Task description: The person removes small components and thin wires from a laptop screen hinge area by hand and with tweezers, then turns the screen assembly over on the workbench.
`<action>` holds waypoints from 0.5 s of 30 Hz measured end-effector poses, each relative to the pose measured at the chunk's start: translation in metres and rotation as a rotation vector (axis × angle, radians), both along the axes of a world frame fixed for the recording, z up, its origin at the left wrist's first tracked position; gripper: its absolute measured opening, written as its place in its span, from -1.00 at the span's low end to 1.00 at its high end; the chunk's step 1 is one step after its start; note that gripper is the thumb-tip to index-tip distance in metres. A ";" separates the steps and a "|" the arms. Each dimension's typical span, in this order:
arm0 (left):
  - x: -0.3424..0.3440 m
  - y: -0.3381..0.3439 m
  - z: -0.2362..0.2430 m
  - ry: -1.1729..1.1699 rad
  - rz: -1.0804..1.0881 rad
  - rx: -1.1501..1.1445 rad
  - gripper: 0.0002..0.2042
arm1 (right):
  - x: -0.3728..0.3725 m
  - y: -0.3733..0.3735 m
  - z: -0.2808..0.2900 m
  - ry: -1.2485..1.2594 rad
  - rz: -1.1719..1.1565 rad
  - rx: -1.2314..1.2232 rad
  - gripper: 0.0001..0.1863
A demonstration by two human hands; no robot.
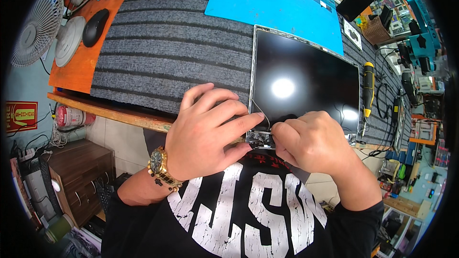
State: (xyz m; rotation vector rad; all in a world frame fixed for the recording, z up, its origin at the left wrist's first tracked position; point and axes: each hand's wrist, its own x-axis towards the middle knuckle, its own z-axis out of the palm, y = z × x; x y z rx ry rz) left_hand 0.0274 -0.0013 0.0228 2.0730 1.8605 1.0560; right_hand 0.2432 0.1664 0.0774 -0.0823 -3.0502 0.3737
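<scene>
Our left hand (205, 134) and right hand (311, 141) pinch their grips together on the thin pale cable (264, 117) at the near-left corner of the bare black laptop screen panel (306, 83), lying on the grey ribbed mat (167, 48) covering the bench, right of centre; freeing the cable seems in hand, needing gentle pull.

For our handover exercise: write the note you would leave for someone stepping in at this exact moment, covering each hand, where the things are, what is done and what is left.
Left hand: fingers curled at the near edge of the screen panel, index tip by a thin wire.
Right hand: fingers pinched at the panel's near edge beside the exposed metal corner part; what they grip is hidden.
The panel lies flat on the grey ribbed mat, bezel off. Yellow electric screwdriver lies to its right.
Done: edge exposed. Left: the wire appears still attached.
</scene>
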 end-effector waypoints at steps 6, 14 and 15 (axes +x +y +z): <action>0.000 0.000 -0.001 0.012 0.003 0.001 -0.45 | -0.004 -0.001 0.008 0.084 0.029 -0.165 -0.76; 0.000 0.000 -0.001 0.005 -0.004 0.016 -0.46 | 0.003 -0.002 0.027 0.019 -0.041 -0.072 -0.77; 0.000 0.000 -0.001 0.008 -0.006 0.008 -0.45 | 0.005 -0.004 0.027 0.010 -0.049 -0.049 -0.77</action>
